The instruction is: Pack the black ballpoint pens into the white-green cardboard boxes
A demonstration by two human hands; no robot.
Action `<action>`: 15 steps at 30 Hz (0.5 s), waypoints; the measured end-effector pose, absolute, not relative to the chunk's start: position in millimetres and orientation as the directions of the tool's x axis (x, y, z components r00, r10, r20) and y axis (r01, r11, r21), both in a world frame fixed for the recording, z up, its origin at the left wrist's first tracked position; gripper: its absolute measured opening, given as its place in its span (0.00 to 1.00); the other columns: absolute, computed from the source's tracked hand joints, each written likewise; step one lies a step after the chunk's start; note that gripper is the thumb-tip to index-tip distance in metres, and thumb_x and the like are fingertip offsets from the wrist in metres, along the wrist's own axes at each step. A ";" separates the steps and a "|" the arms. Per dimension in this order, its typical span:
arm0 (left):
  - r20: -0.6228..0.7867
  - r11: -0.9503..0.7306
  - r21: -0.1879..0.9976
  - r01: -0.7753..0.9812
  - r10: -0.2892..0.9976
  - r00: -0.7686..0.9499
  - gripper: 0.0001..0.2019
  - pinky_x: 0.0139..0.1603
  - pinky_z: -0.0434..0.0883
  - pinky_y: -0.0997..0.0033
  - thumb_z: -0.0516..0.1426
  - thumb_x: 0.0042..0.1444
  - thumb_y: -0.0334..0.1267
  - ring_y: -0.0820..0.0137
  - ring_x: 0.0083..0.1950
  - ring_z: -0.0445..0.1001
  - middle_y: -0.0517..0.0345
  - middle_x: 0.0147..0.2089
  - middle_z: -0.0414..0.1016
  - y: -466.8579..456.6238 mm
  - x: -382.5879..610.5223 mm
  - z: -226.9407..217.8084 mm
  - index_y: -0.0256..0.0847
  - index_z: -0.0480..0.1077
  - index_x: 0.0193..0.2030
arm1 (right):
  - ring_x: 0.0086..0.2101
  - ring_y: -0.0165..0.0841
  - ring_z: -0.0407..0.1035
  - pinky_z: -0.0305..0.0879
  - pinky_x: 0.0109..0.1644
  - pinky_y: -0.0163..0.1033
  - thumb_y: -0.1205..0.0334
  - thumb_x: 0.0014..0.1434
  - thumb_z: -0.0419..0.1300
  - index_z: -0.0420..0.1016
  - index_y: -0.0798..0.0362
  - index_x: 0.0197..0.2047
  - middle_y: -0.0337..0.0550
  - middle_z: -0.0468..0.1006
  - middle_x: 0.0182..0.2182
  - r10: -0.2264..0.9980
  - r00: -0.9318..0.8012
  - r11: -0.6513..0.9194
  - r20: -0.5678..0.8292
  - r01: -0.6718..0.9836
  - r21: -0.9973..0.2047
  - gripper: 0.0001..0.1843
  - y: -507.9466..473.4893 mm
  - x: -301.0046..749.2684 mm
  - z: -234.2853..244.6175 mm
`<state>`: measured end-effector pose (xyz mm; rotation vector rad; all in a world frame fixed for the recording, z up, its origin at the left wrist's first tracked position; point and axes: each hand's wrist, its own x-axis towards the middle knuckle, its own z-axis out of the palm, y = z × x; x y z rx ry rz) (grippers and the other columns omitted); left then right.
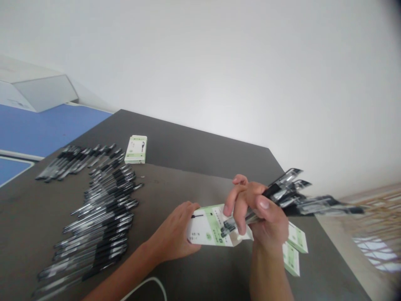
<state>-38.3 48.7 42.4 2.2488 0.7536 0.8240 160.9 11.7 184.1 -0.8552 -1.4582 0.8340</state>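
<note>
My left hand [180, 232] is closed around the left end of a white and green carton [206, 228], which lies on its side with its flaps open toward the right. In my right hand [260, 209] I grip a bundle of black-capped clear pens [290, 190], their capped ends fanning out to the right. One pen [228, 227] points the other way and overlaps the carton's front near its open end. Fingers of my right hand touch the carton's upper edge. Whether any pens are inside the carton is hidden.
Many loose pens [106, 213] are spread over the left of the dark table [188, 154]. One closed carton [136, 149] stands behind them. Two more cartons [291, 257] lie right of my right wrist. A white cable [153, 279] curves at the front; a blue surface [46, 125] adjoins the left edge.
</note>
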 end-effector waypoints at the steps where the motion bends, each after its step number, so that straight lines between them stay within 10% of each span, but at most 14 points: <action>1: 0.351 -0.646 0.703 0.297 0.678 0.646 0.33 0.47 0.77 0.59 0.66 0.43 0.29 0.55 0.47 0.80 0.50 0.49 0.77 48.9 -38.9 42.4 0.44 0.65 0.59 | 0.25 0.39 0.75 0.55 0.62 0.51 0.51 0.71 0.56 0.66 0.46 0.24 0.31 0.76 0.14 0.882 -0.012 0.471 0.471 0.020 -0.882 0.23 12.5 161.8 183.6; 15: 0.559 -0.748 0.474 0.465 0.664 0.497 0.36 0.47 0.80 0.54 0.68 0.45 0.29 0.52 0.48 0.79 0.46 0.50 0.77 56.1 -42.5 37.7 0.41 0.60 0.61 | 0.33 0.40 0.83 0.55 0.68 0.49 0.61 0.74 0.53 0.71 0.46 0.31 0.30 0.79 0.19 0.836 0.325 0.436 0.441 0.093 -0.895 0.17 8.7 143.6 185.5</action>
